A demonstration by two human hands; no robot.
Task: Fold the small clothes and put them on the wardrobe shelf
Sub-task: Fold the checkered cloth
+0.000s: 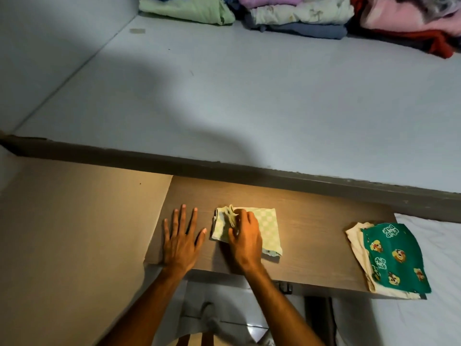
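A small green-and-white checked garment point(268, 229) lies folded on the brown wooden board point(311, 221). My right hand point(245, 239) lies on its left part, fingers curled and pinching a bunched fold of the cloth. Flat on the board just left of the garment rests my left hand point(180, 237), fingers spread and straight. A green garment with cartoon prints point(396, 258) lies on a cream one at the board's right end. The wide white wardrobe shelf point(249, 96) stretches above the board.
Stacks of folded clothes sit at the back of the shelf: a light green piece point(189, 8), a cream and blue pile point(299, 16) and a pink and red pile point(404, 23). A dark shelf edge point(224, 168) runs across. White bedding point(436, 258) lies at the right.
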